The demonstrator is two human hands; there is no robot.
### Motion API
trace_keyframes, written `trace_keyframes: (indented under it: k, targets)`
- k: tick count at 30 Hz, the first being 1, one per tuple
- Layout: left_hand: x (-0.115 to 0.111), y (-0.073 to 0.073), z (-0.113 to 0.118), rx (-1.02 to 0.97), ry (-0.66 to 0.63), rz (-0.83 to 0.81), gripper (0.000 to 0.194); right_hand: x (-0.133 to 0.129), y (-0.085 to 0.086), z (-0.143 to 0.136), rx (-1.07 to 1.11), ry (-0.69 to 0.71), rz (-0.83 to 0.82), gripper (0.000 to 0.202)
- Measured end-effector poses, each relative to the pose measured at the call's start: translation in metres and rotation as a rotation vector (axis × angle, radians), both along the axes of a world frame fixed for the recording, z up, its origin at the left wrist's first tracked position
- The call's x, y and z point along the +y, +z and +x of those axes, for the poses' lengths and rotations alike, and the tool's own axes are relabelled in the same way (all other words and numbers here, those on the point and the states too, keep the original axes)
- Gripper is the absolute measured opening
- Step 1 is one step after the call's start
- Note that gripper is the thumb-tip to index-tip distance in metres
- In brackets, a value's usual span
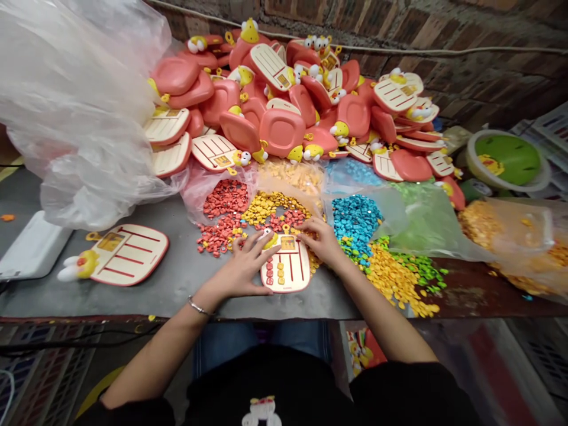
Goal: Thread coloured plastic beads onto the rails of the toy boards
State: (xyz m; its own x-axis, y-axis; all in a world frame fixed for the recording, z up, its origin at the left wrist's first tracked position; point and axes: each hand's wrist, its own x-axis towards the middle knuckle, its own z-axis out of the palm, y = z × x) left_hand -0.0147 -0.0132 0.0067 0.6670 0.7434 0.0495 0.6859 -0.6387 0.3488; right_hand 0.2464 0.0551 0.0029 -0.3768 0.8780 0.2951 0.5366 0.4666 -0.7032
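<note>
A cream board with a red rim [293,273] lies on the grey table in front of me. Red pieces [270,273] and yellow pieces [281,273] sit in its two left columns; the columns to the right hold none. My left hand [248,263] rests over the board's left edge, thumb at the lower side and fingers spread across the upper left. My right hand [322,239] is at the upper right corner, thumb and fingertips close together; anything between them is too small to make out. Just beyond lie loose red pieces [222,231] and yellow pieces [261,207].
A second board [133,254] lies at the left beside a white device [31,248]. Many red boards [281,131] are heaped at the back. Blue pieces [355,219] and orange-yellow pieces [393,275] spread at the right, near a plastic bag [439,219].
</note>
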Motion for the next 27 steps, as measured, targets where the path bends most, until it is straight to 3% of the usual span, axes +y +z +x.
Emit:
trace_keyframes:
  k: [5,11,17,21,27]
  targets:
    - [0.0,0.0,0.001,0.006,0.016,0.03,0.095,-0.021,-0.011,0.006,-0.195,-0.009,0.073,0.014]
    - [0.0,0.003,0.003,0.024,0.046,0.041,0.098,-0.032,-0.004,0.003,-0.419,0.011,0.202,0.017]
    - [0.001,0.002,0.003,0.058,0.038,0.028,0.097,-0.053,-0.008,0.005,-0.276,0.043,0.213,0.019]
    - [0.001,0.001,0.003,0.063,0.038,0.034,0.097,-0.056,-0.017,-0.015,-0.23,0.022,0.236,0.021]
    - [0.002,0.001,0.003,0.046,0.032,0.039,0.099,-0.062,-0.016,-0.046,-0.126,0.206,0.18,0.021]
